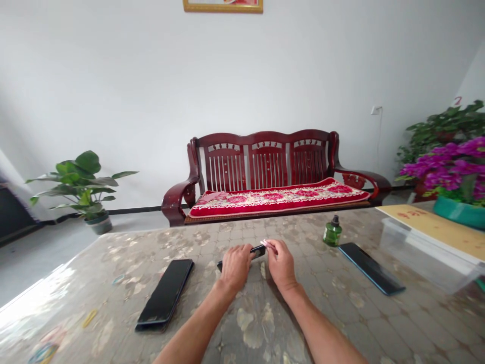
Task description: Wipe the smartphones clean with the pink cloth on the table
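Observation:
My left hand (235, 265) is closed over a slim black phone (258, 251), which I see nearly edge-on. Most of the phone lies hidden behind my fingers. At its right end, my right hand (281, 265) pinches a small pale pink-white thing (264, 243), too small to name. To the left of my hands, a larger black phone (165, 292) lies on the table (212, 331), with something flat under it. A dark blue phone (371, 268) rests to the right, beside a small green bottle (332, 233) with a black cap.
Rubber bands (89, 318) are scattered at the left. A clear plastic box (413, 258) stands at the right under a tan board (432, 227), near a teal flower pot (458, 210). Beyond the table are a wooden bench (265, 151) and a potted plant (98, 222).

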The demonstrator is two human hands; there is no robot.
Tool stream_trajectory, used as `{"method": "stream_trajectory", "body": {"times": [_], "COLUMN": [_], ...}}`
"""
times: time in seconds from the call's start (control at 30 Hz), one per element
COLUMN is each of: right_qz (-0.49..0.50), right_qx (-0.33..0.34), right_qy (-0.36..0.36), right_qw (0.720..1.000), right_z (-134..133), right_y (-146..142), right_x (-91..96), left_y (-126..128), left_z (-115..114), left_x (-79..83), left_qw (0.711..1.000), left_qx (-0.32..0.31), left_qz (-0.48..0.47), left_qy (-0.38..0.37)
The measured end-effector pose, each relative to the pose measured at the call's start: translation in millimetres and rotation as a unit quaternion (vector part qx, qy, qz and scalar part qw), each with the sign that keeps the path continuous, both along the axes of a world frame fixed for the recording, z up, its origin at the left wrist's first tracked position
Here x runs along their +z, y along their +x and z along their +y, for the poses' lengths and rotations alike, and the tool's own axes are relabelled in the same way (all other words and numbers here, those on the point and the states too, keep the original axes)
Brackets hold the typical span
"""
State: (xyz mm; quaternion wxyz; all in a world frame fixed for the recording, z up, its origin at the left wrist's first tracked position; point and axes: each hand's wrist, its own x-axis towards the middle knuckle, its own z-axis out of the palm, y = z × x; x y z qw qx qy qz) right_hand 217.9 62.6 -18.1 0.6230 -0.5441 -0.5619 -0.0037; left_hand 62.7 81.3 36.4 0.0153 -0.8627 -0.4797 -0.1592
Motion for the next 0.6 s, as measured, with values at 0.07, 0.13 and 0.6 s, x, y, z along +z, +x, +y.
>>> {"method": "stream_trajectory", "body": {"times": [0.07, 0.13, 0.6], "right_qz": [0.0, 0.005, -0.071], "right_qx": [-0.003, 0.0, 0.056], "right_qy": [-0.001, 0.012, 0.095], "right_qw": [1.0, 1.0, 0.991], "right_z": [-1.2, -3.7, -18.3], "right_y": [-1.8, -5.5, -18.0], "right_x": [3.7, 12.2, 51.7], "left_y": [-6.1, -10.9, -25.8], "left_z": [-0.6, -0.3, -6.2], "left_x": [-0.4, -1.0, -17.9], "left_qw": [0.999, 0.995, 0.931], "left_qx": [0.007, 0.009, 0.005], "left_qz": [-0.053, -0.096, -0.364], "left_qy": [0.013, 0.019, 0.015]}}
